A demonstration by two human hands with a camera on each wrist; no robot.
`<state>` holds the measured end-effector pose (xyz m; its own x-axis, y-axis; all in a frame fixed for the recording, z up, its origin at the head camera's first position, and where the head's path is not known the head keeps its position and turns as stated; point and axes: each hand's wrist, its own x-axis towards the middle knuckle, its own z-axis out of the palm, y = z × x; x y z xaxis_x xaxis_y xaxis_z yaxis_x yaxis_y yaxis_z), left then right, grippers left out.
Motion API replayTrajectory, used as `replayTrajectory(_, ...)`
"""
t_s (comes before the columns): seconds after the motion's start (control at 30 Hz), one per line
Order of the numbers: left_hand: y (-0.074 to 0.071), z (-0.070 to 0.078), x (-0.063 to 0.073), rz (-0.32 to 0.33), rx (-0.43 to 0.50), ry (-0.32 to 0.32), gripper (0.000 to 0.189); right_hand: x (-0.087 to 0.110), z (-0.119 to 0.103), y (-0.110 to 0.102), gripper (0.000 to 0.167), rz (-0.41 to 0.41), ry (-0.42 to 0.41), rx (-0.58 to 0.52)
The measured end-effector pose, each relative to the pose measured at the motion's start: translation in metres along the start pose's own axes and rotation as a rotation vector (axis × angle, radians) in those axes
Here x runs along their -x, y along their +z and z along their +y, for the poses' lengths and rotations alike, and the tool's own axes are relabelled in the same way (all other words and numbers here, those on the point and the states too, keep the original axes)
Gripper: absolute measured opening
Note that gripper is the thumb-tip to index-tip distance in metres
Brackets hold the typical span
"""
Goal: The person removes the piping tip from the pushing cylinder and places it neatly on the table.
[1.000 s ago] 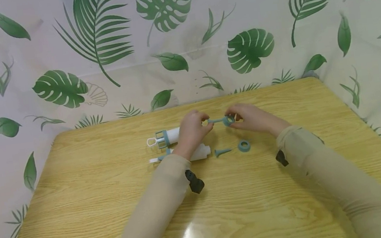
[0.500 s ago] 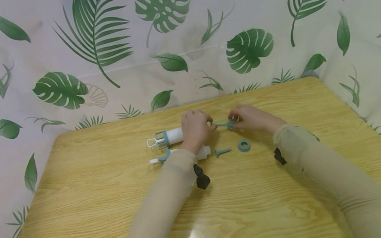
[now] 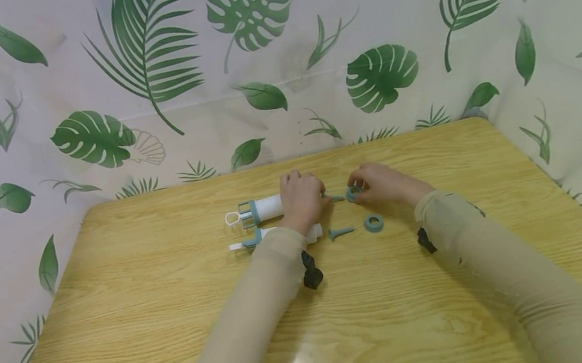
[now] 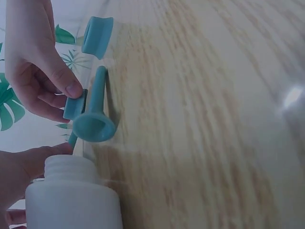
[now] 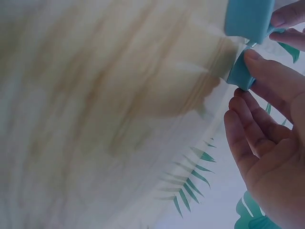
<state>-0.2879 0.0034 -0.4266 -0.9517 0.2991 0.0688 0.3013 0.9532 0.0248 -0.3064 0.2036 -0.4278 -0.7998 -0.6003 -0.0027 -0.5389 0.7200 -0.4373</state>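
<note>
My left hand (image 3: 302,199) pinches one end of a slim blue-green nozzle (image 3: 335,198) in the head view. My right hand (image 3: 383,183) holds a blue-green ring cap (image 3: 352,194) between thumb and fingers, just right of the nozzle's free tip. In the right wrist view the thumb presses on that ring cap (image 5: 242,71). Nearer the person lie a second funnel-ended nozzle (image 3: 341,233) and a second ring cap (image 3: 374,223). Two white bottles lie on their sides; my left hand and wrist partly cover the far bottle (image 3: 268,207) and the near bottle (image 4: 71,205).
Each bottle has a blue-green frame and white handle at its left end, such as the far frame (image 3: 247,214). The wooden table (image 3: 393,302) ends at the back against a leaf-patterned sheet (image 3: 307,46).
Both hands have come slightly nearer the person and lower with the nozzle and ring cap. A small gap now shows between these two parts, which seemed joined before.
</note>
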Motion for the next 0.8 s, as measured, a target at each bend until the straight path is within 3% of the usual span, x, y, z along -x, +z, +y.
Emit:
replayTrajectory(0.27, 0.0, 0.001, 0.0, -0.006, -0.014, 0.012, 0.026, -0.001, 0.0, 0.0, 0.037, 0.001, 0.008, 0.019)
replayTrajectory(0.47, -0.004, -0.009, 0.005, -0.002, 0.024, 0.024, 0.037, 0.0, -0.005, -0.002, 0.043, -0.006, 0.057, 0.011)
replayTrajectory(0.63, -0.019, -0.027, 0.016, 0.047, 0.094, 0.018, 0.04, 0.006, -0.011, -0.008, 0.043, 0.005, 0.071, 0.018)
replayTrajectory(0.8, -0.036, -0.049, 0.033, 0.151, 0.145, 0.0, 0.038, 0.017, -0.014, -0.015, 0.041, 0.044, 0.051, 0.058)
